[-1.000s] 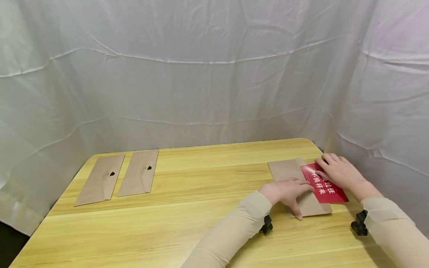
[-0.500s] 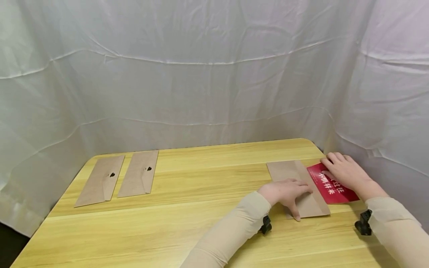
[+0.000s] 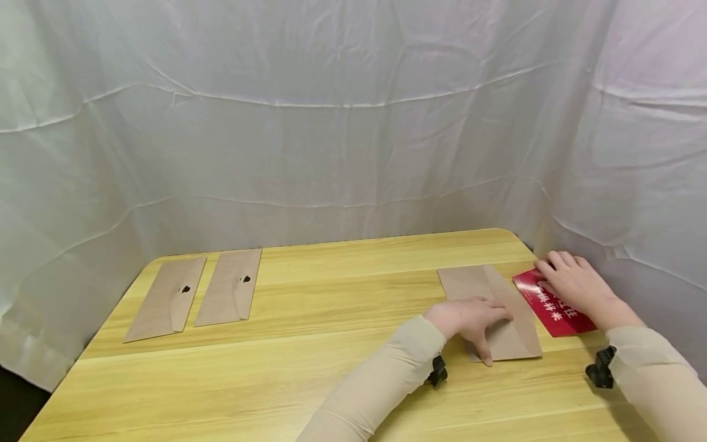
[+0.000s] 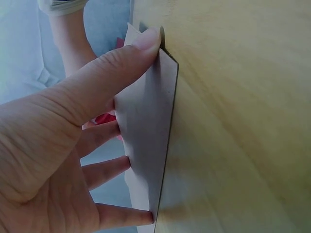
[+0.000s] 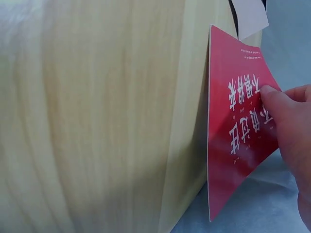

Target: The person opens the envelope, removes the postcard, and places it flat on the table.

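Note:
A brown paper envelope [image 3: 516, 334] lies at the right of the table with its flap side toward the far right. My left hand [image 3: 469, 320] presses on it, fingers spread and fairly straight; in the left wrist view the thumb touches the envelope [image 4: 146, 111] near one end and the fingertips rest on its surface. Just to the right is a red card [image 3: 547, 313] with white Chinese characters, apart from the envelope. My right hand [image 3: 580, 285] pinches it at its far edge; in the right wrist view the thumb lies on the card's [image 5: 228, 126] printed face and the card bows slightly.
Two closed brown envelopes, a left one [image 3: 160, 301] and a right one [image 3: 226, 291], each with a dark seal, lie side by side at the table's far left. Grey-white curtains [image 3: 342, 153] hang behind and beside the wooden table [image 3: 248, 380].
The right hand has moved right with the red card, which lay over the envelope's flap and is now apart from it. The left hand has stayed on the envelope, which has barely shifted.

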Demonstrator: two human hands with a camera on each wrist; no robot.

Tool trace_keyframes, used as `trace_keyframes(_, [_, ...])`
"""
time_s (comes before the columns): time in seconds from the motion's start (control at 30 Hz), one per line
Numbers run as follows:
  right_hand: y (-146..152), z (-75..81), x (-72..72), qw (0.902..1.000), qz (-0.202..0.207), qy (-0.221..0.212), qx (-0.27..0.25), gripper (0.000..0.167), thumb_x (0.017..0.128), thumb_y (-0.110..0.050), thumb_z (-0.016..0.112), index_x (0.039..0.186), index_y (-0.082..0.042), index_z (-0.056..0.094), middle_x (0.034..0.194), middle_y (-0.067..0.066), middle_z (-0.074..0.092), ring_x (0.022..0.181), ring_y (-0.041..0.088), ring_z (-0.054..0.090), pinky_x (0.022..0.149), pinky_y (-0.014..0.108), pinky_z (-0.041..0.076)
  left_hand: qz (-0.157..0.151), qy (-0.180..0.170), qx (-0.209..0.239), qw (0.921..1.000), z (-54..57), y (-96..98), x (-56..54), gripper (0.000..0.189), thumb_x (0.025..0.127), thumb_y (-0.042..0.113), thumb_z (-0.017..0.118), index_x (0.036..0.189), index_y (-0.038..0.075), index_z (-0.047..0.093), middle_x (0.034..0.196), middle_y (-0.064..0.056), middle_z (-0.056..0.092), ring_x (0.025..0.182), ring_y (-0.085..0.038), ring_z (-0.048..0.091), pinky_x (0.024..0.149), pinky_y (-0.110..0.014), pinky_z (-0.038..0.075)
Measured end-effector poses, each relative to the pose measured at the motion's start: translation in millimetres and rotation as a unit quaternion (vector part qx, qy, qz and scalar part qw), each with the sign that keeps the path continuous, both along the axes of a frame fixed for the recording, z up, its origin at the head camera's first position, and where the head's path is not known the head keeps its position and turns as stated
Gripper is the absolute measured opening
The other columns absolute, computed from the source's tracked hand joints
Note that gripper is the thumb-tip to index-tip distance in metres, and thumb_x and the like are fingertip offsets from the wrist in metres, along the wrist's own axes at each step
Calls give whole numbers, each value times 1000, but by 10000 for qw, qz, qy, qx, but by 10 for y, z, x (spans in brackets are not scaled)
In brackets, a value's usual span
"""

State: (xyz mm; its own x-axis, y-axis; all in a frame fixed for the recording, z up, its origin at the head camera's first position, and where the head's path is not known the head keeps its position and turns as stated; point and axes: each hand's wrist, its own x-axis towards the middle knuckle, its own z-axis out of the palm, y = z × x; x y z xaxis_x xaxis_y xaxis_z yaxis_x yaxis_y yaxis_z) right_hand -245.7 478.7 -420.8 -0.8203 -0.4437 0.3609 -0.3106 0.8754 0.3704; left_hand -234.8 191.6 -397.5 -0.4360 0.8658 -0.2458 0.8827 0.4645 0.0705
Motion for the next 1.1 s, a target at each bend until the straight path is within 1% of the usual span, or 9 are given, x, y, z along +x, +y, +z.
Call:
trace_keyframes(0.17, [-2,-28,-4,9999,-101,-30,-45,45,76,-16,78,113,-4,56,99,16,48,101,38,47,86,58,41,38,-33,-96,9999,-3,-16,-4,94,70,58,80,148,36,34,151,21,33,137,1,31,111,-9,23])
trace_keyframes(0.27, [-5,-51,-10,9998,-175,-92,-36,46,75,-14,78,114,-2,56,99,17,49,100,39,46,86,58,41,72,-72,-138,9999,-6,-20,-8,93,70,57,81,148,36,35,149,21,35,135,2,34,109,-9,25])
trace_keyframes(0.37, [-9,-82,-15,9996,-238,-125,-19,48,74,-14,80,114,-2,55,99,18,49,100,39,46,86,58,42,83,-108,-180,9997,0,-18,-8,93,70,57,81,148,37,34,150,21,34,136,2,33,110,-9,24])
trace_keyframes(0.43, [-11,-106,-25,9995,-286,-132,-17,48,74,-14,80,113,-2,55,98,18,48,99,39,45,84,57,42,108,-148,-221,9996,9,-18,-3,93,70,56,80,148,37,34,151,21,33,137,3,32,111,-9,23])
trace_keyframes(0.57, [-37,-148,-42,9989,-410,-203,-108,42,77,-15,78,108,-3,54,95,17,47,95,38,45,79,55,42,136,-151,-304,9993,30,-29,8,90,71,55,81,147,36,37,150,20,37,136,3,35,111,-10,25])
trace_keyframes(0.67, [-77,-156,-44,9977,-544,-370,-185,37,81,-17,74,107,-3,53,96,17,46,95,38,45,77,54,41,144,-108,-388,9991,35,-36,9,89,72,56,80,147,35,38,149,20,39,135,3,36,110,-9,25])
trace_keyframes(0.87, [-143,-124,-34,9929,-903,-766,-87,38,85,-18,70,115,0,54,103,22,47,101,41,44,80,56,42,162,-18,-525,9985,38,-34,23,88,75,58,76,149,37,35,151,22,36,137,4,34,110,-9,25])
trace_keyframes(0.97, [-148,-97,-33,9882,-1112,-1048,-106,41,87,-20,69,119,1,53,108,25,48,104,44,44,83,59,42,246,49,-596,9979,37,-27,37,87,77,60,73,150,40,32,153,21,34,139,3,33,111,-9,24])
trace_keyframes(1.1, [-125,-87,-38,9785,-1404,-1484,-291,44,89,-23,66,122,2,51,113,29,48,106,46,43,85,62,41,382,122,-632,9972,17,-9,44,85,78,64,69,151,43,29,154,22,32,141,3,30,113,-10,23])
